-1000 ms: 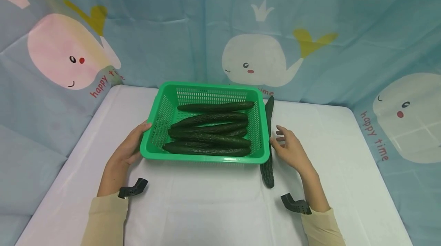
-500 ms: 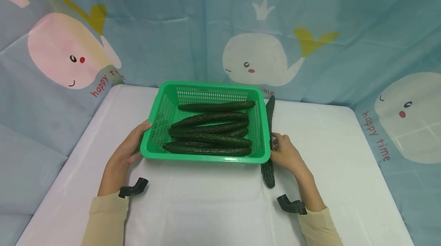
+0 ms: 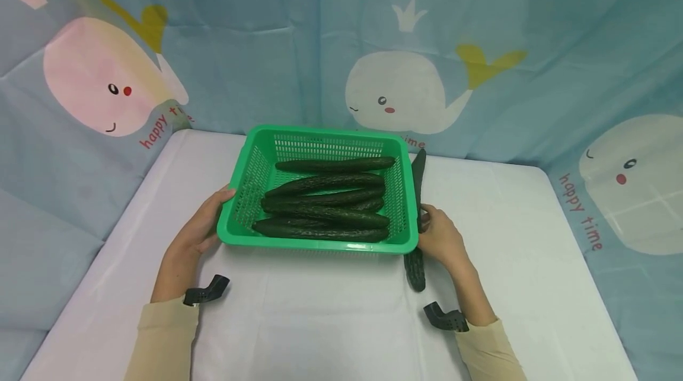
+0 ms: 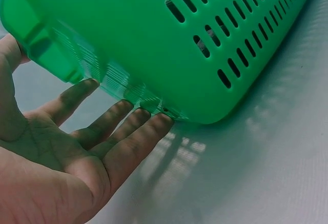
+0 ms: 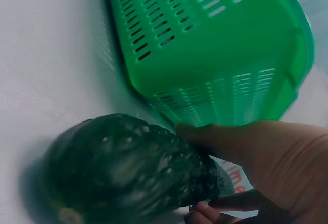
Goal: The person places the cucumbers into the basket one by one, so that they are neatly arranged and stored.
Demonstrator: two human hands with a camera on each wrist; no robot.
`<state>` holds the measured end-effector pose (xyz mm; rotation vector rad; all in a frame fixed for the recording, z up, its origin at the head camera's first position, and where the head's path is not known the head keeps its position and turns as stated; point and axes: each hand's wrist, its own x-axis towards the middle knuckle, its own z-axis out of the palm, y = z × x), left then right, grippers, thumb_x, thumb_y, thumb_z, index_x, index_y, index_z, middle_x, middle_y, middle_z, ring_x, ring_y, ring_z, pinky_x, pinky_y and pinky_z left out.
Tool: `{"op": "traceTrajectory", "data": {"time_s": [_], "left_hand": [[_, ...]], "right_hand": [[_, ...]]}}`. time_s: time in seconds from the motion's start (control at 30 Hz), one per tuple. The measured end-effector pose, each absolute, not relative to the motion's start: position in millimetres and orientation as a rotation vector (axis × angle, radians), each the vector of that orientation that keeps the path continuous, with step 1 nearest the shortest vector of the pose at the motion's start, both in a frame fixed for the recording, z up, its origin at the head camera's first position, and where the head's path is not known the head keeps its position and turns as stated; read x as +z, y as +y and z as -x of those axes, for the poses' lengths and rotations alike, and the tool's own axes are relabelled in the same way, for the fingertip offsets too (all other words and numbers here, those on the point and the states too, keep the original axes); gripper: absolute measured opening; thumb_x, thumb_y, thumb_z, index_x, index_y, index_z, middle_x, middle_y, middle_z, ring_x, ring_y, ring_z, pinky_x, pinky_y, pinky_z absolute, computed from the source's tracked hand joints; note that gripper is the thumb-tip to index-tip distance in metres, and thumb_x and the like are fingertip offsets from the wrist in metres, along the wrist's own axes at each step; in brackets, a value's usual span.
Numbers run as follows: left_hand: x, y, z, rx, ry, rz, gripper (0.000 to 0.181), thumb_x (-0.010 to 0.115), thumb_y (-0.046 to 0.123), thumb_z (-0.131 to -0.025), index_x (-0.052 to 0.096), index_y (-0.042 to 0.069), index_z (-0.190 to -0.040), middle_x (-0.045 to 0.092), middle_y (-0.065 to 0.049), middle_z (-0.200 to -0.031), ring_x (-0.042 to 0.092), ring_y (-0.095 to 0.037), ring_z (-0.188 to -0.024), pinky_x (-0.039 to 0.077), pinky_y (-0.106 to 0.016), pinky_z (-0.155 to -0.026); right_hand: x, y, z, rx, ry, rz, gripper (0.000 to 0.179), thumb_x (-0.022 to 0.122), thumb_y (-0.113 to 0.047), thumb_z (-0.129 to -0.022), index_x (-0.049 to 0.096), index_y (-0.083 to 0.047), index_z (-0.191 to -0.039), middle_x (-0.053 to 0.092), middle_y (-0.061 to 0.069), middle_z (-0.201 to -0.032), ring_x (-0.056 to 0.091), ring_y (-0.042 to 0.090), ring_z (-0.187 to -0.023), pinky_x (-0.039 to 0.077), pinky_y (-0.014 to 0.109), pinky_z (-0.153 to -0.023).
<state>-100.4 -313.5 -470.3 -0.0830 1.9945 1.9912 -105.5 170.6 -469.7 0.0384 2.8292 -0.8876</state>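
A green plastic basket [image 3: 320, 243] with slotted walls stands on the white-covered table, holding several dark green cucumbers [image 3: 325, 213] laid crosswise. My left hand [image 3: 200, 224] is at the basket's left side. In the left wrist view, its fairly straight fingers [image 4: 138, 139] touch the end wall, with the thumb up by the rim. Along the basket's right side lies another cucumber [image 3: 415, 271], pointing away from me. My right hand [image 3: 440, 236] grips it around the middle. The right wrist view shows the thumb [image 5: 205, 134] on one side of this bumpy cucumber [image 5: 118, 167] and fingertips on the other.
Behind the table [image 3: 320, 316] hangs a blue curtain [image 3: 299, 73] printed with whales. Black camera mounts [image 3: 208, 291] sit on both wrists, below the hands. The basket's far rim is close to the curtain.
My right hand has moved left and closed its fingers around the cucumber beside the basket. The left hand, the basket and the cucumbers inside have stayed in place.
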Motion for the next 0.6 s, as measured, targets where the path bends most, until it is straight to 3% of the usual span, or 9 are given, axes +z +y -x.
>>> {"op": "traceTrajectory", "data": {"time_s": [0.6], "left_hand": [[-472, -315, 101, 2.011, 1.979, 0.068, 0.076, 0.039, 0.049, -0.113, 0.013, 0.007, -0.171, 0.062, 0.012, -0.131, 0.071, -0.003, -0.113, 0.064, -0.023, -0.093]], "right_hand": [[-455, 182, 105, -0.864, 2.805, -0.058, 0.076, 0.062, -0.027, -0.1, 0.034, 0.014, -0.158, 0.065, 0.037, -0.132, 0.069, 0.05, -0.117, 0.061, 0.064, -0.095]]}}
